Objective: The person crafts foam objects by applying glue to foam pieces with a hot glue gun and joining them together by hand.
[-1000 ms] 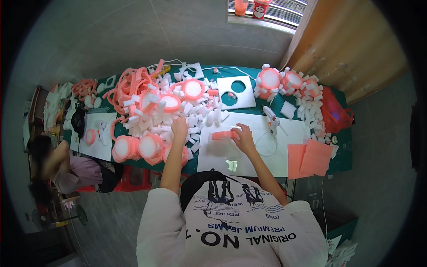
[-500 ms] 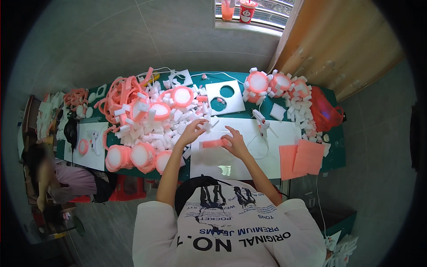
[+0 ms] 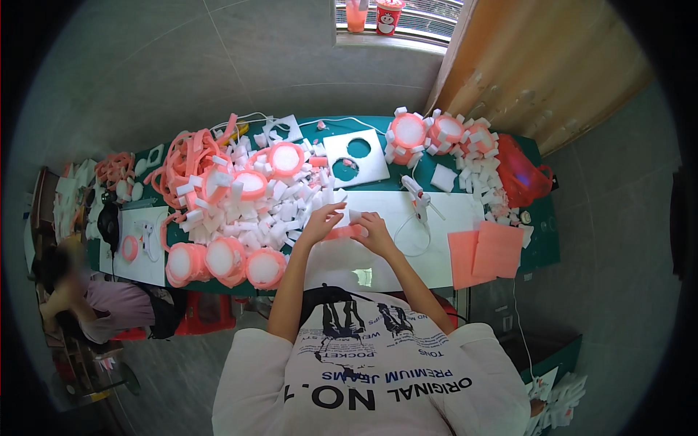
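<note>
My left hand [image 3: 322,222] is over the white board [image 3: 414,247], beside the heap of small white foam blocks [image 3: 280,211]. Its thumb and fingers are curved and slightly apart, with nothing visible between them. Facing it, my right hand [image 3: 376,234] has its fingertips at a small white foam block [image 3: 355,216] and appears to grip it. Below those fingers a pink foam strip [image 3: 339,233] lies on the board, its right end partly covered by the hand.
A glue gun [image 3: 415,190] with its cord rests right of my hands. Beyond stands a white foam sheet with two round holes [image 3: 376,166]. Pink-rimmed foam discs [image 3: 264,267], pink foam strips [image 3: 190,156], pink sheets [image 3: 497,249] and a red bag [image 3: 520,178] surround the board. Another person [image 3: 109,305] sits at left.
My hands have come closer together. The white foam block now shows at my right fingertips, and the right fingers have closed in. The whole view has shifted slightly.
</note>
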The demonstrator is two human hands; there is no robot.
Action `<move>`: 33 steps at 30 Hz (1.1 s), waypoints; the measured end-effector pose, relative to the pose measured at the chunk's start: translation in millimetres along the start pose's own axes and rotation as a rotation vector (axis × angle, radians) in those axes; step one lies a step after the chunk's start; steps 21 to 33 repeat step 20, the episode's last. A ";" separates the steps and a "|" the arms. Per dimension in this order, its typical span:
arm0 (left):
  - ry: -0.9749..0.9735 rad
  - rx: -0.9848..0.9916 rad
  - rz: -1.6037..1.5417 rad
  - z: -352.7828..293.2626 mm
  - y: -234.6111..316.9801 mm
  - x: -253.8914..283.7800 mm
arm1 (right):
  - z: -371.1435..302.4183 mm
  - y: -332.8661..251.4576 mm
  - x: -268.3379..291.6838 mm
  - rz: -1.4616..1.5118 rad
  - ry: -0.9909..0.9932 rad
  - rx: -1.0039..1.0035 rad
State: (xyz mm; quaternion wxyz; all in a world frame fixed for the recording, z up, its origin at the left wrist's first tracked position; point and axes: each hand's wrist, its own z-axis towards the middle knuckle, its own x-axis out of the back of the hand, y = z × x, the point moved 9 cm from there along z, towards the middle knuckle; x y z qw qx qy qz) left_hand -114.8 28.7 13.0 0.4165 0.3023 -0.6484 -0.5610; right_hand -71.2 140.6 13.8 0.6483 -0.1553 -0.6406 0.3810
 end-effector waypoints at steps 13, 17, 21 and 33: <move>0.040 -0.162 0.473 -31.0 3.3 -4.3 | -9.9 1.8 61.6 0.094 0.383 -0.016; 0.068 -0.134 0.482 -28.9 7.3 -11.5 | -23.0 -3.8 67.0 0.175 0.437 -0.054; 0.067 -0.134 0.504 -25.1 4.5 -17.8 | -22.9 -15.5 44.9 0.136 0.261 -0.074; 0.067 -0.134 0.504 -25.1 4.5 -17.8 | -22.9 -15.5 44.9 0.136 0.261 -0.074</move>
